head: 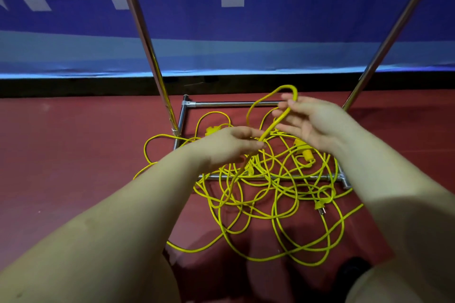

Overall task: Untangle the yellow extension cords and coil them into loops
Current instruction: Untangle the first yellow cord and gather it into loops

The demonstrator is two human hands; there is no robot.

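A tangle of yellow extension cords (268,194) lies on the red floor, draped over a metal frame. My left hand (226,145) pinches one strand near the middle of the pile. My right hand (310,120) holds the same strand higher up, where it bends into a raised loop (283,91) above my fingers. A yellow socket end (306,152) lies under my right hand. Another yellow connector (211,130) peeks out past my left hand. A plug with metal prongs (320,206) rests at the right of the pile.
A chrome rack base (234,104) frames the cords, with two slanted poles (145,39) (394,32) rising from it. A blue and white banner (221,19) hangs behind. My knee (394,283) is at the lower right. Red floor (73,155) extends to the left.
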